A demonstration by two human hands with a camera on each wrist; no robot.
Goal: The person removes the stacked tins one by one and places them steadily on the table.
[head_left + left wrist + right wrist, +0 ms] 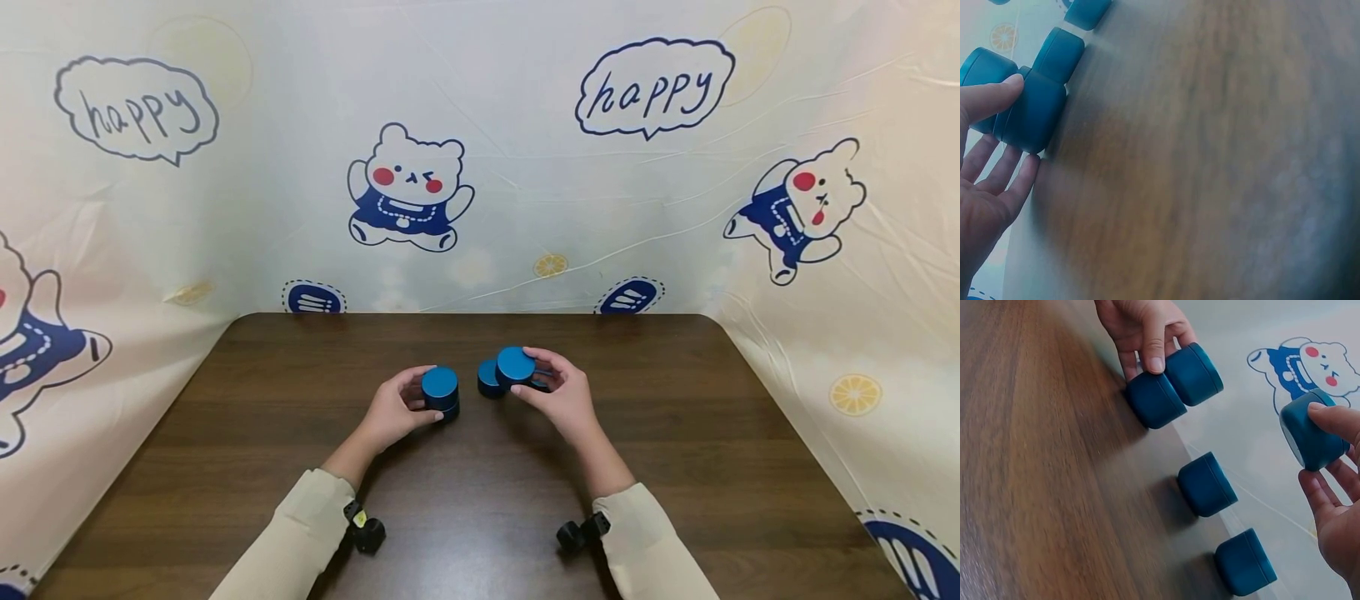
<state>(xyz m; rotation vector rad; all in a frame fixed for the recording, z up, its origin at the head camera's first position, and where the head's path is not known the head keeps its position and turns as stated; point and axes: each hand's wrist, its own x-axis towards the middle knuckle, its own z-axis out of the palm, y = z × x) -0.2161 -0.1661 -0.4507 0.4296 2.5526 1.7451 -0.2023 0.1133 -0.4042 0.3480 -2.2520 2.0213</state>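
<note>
Two small round blue lidded containers are stacked on the table, the upper container point(439, 383) on the lower container point(1035, 115). My left hand point(395, 410) holds this stack from its left side, with the thumb near the seam between the two. My right hand point(561, 396) grips another blue container point(1313, 432) by its sides, raised off the table, its pale underside partly showing in the right wrist view. Two more such containers stand singly on the table: a nearer container point(1207, 485), just right of the stack, and a farther container point(1245, 562), mostly hidden behind my right hand in the head view.
The dark wooden table point(480, 517) has a back edge not far beyond the containers. A pale printed curtain point(525, 208) with bears and lettering surrounds it at the back and sides. Black wrist cameras point(369, 535) sit at both sleeves.
</note>
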